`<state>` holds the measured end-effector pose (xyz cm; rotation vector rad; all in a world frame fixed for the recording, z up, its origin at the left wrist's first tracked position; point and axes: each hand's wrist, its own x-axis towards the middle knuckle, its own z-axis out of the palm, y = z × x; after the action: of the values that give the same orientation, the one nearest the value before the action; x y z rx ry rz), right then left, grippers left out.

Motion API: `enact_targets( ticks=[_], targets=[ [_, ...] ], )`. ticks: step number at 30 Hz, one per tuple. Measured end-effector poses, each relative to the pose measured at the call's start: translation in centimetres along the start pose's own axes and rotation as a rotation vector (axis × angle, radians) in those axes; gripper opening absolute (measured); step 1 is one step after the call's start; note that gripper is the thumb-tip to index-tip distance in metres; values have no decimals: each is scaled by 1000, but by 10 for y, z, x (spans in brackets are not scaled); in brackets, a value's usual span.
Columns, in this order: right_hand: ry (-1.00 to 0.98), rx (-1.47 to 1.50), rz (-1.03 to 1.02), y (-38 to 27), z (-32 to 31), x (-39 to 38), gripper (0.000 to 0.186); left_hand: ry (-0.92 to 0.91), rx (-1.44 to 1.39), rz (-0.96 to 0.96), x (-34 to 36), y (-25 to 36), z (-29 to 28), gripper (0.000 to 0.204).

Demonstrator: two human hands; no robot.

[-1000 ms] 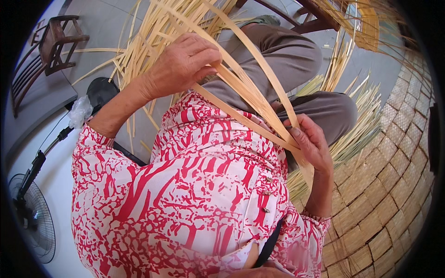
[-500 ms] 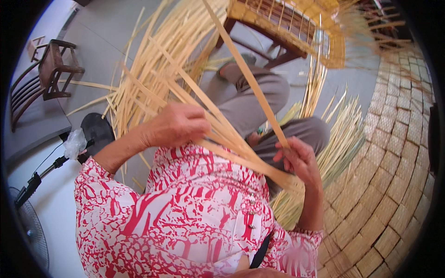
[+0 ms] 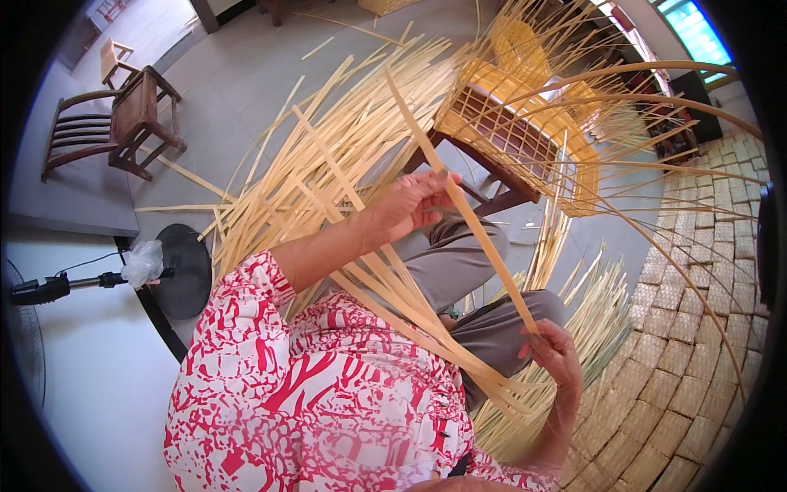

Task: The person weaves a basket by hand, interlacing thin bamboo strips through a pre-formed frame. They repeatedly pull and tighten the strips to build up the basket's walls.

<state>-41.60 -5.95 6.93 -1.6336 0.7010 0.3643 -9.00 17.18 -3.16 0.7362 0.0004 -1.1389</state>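
Observation:
A long, flat, pale bamboo strip slants across in front of my knees, its upper end rising free beyond my left hand. My left hand pinches it partway along. At its lower end, by my right knee, my right hand grips it between thumb and fingers. Several more loose strips lie fanned over my lap, passing under my left forearm and gathering toward the right. My legs in grey trousers are bent beneath them.
A large pile of strips covers the floor ahead. Partly woven yellow basketwork with long loose ends rests on a wooden stand. Greenish strips lie right, beside stacked woven blocks. A wooden chair and fan base stand left.
My left hand has moved from the lap strips up and right onto the long strip. My right hand still holds its lower end. The view has shifted, showing more of the basketwork.

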Motion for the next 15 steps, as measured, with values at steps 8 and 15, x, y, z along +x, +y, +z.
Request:
enact_targets(
  ticks=[8,15],
  targets=[
    [141,-40,104,43,-99,-32,16,30,202,262,54,-5,13,26],
    [-9,-130,54,-31,-83,35,28,-14,241,275,65,-53,47,28]
  ],
)
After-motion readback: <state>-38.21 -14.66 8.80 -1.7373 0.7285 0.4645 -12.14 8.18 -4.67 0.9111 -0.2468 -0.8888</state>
